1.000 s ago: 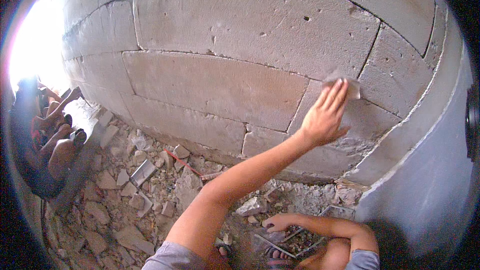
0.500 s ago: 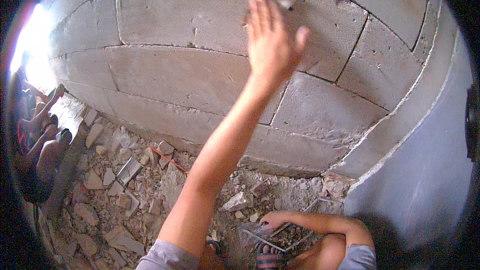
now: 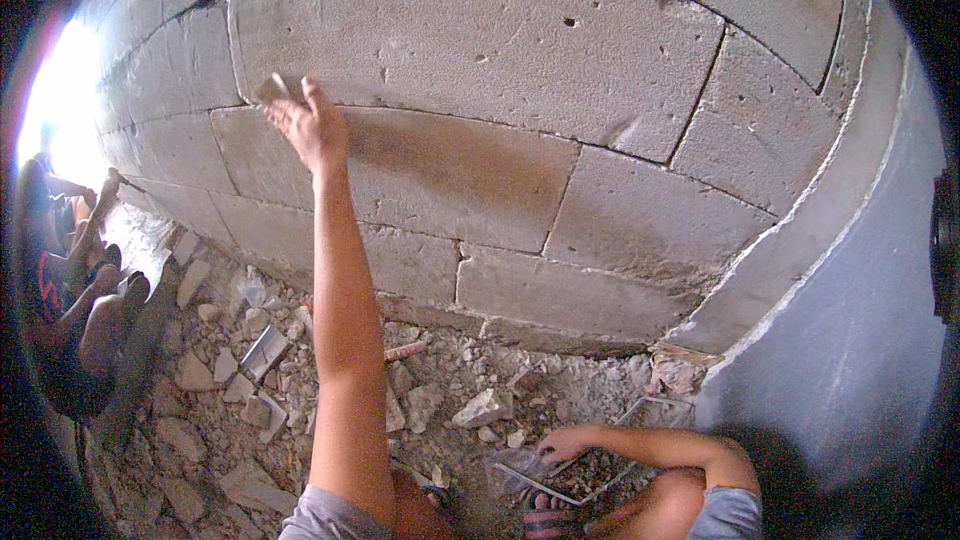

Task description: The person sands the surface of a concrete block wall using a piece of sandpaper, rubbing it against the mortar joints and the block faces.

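My left hand (image 3: 312, 130) is raised against the grey block wall (image 3: 450, 30), arm stretched out. Its fingers are closed on a small flat grey-brown block (image 3: 278, 90), which touches the wall near a joint between blocks. Motion smears the block, so its exact kind is unclear. Low at the right, my right hand (image 3: 562, 443) hangs loosely in front of my bent knee, with no held thing visible. Just beneath it, a thin metal frame (image 3: 600, 488) lies on the rubble beside my sandalled foot (image 3: 550, 520).
Broken stones and rubble (image 3: 185, 440) cover the ground along the wall's foot, with a metal channel piece (image 3: 264, 352) among them. At the far left another person (image 3: 95, 310) sits near a bright opening. A smooth grey wall (image 3: 820, 340) rises on the right.
My left hand has swept left and down across the wall with the small flat block. My right hand stays by the knee. The view has shifted slightly.
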### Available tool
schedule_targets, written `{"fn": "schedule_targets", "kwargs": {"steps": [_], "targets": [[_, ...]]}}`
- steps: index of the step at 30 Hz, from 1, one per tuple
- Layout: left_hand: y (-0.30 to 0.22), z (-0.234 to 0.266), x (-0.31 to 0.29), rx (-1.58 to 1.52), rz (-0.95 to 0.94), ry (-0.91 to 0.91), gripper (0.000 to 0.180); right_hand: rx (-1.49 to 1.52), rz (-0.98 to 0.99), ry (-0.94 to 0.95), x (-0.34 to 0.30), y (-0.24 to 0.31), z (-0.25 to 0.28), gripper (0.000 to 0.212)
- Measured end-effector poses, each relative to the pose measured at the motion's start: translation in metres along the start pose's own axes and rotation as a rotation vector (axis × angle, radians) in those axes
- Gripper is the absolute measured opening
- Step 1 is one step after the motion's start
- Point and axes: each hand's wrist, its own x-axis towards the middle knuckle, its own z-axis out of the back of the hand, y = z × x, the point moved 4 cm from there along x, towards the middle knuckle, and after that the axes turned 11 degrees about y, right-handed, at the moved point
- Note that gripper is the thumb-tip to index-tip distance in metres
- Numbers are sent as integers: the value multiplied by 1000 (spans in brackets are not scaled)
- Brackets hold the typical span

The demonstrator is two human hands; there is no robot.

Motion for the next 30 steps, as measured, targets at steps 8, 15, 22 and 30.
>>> {"fn": "schedule_targets", "kwargs": {"steps": [8, 15, 22, 30], "targets": [[4, -12, 15, 872, -207, -279, 89, 121, 87, -8, -10, 18, 0, 45], [-215, -52, -55, -219, -448, 119, 81, 33, 45, -56, -7, 0, -2, 42], [-290, -71, -164, -207, -642, 402, 79, 19, 5, -44, 1, 9, 2, 44], [-259, -70, -138, -63, -563, 312, 79, -19, 58, -78, -2, 4, 5, 43]]}}
